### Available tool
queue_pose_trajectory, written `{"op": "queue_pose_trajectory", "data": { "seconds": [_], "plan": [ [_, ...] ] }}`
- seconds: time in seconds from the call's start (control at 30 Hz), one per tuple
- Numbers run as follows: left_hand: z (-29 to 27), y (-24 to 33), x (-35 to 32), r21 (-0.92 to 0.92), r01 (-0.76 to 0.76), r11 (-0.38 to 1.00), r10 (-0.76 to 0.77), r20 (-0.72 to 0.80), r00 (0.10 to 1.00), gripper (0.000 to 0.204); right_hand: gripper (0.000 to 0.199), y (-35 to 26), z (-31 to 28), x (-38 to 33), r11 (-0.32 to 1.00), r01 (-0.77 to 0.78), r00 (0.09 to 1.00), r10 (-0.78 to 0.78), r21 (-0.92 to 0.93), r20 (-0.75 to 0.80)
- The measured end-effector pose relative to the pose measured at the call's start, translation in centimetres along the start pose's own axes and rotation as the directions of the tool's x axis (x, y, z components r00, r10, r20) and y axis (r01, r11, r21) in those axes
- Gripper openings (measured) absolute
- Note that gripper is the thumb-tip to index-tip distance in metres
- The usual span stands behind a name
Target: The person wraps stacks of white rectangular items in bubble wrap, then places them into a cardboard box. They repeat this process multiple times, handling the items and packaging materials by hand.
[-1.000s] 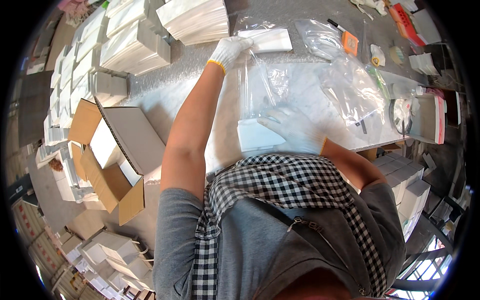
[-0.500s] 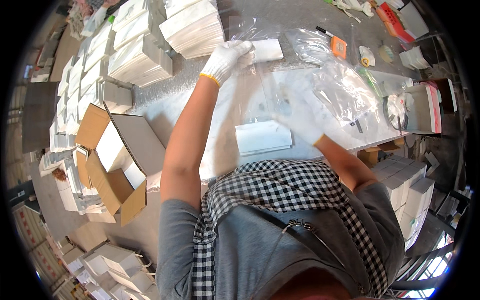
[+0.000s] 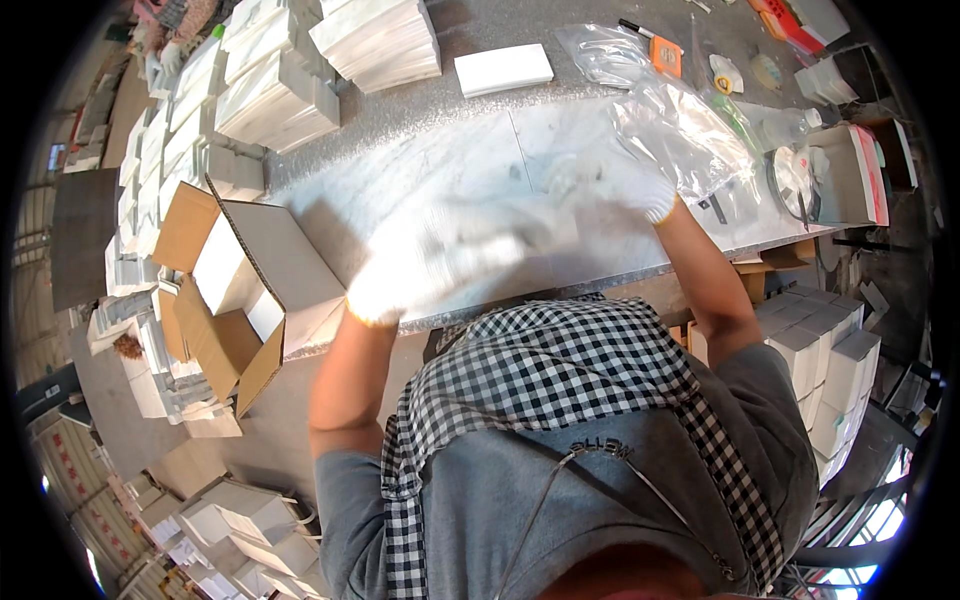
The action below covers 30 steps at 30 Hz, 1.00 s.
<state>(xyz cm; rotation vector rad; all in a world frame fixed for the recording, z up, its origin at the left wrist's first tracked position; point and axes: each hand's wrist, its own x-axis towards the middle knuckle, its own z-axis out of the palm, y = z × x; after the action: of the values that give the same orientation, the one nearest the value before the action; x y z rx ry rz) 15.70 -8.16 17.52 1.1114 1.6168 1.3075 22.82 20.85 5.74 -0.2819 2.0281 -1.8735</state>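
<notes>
Both my hands wear white knitted gloves and are smeared by motion over the pale marble-look work surface (image 3: 400, 170). My left hand (image 3: 420, 262) is low over the front of it. To its right and slightly farther back, my right hand (image 3: 625, 188) is held out near the clear plastic bags (image 3: 685, 140). A blurred whitish shape (image 3: 505, 245) spans the gap between the gloves; its kind and which hand grips it cannot be made out. Beyond my hands, a white rectangular tile (image 3: 504, 70) lies flat on the grey table.
Tall stacks of white tiles (image 3: 375, 45) stand at the back left. An open cardboard box (image 3: 230, 300) sits left of my left arm. A black marker (image 3: 635, 27), an orange square item (image 3: 666, 57) and a tape roll (image 3: 790, 180) lie rightward. White boxes (image 3: 815, 350) are piled lower right.
My left hand has come back toward me from the far tile, which now lies free. My right hand has moved slightly away from me. The tiles near the front edge no longer show there.
</notes>
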Motion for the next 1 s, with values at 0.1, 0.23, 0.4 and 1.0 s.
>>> {"op": "queue_pose_trajectory", "data": {
  "seconds": [0.1,0.23,0.4,1.0],
  "plan": [
    [2.5,-2.0,-2.6,-0.046,0.156,0.987,-0.147,0.156,0.977,0.035,0.018,-0.1,1.9,-2.8,0.997,0.034,0.999,-0.033,-0.071,0.017],
    [6.0,-5.2,-4.5,-0.104,0.306,0.946,-0.291,0.137,0.947,0.029,0.015,0.7,5.0,-4.9,0.913,0.176,0.984,-0.158,-0.367,0.080],
    [9.1,-9.0,-5.5,-0.072,0.317,0.946,-0.312,0.075,0.947,0.025,0.014,3.3,7.5,-6.6,0.846,0.117,0.993,-0.108,-0.520,0.046],
    [13.5,-19.8,-4.3,0.208,0.271,0.940,-0.257,-0.093,0.962,0.056,0.054,3.2,-5.7,1.9,0.645,-0.321,0.916,0.027,-0.694,-0.399]
  ]
}}
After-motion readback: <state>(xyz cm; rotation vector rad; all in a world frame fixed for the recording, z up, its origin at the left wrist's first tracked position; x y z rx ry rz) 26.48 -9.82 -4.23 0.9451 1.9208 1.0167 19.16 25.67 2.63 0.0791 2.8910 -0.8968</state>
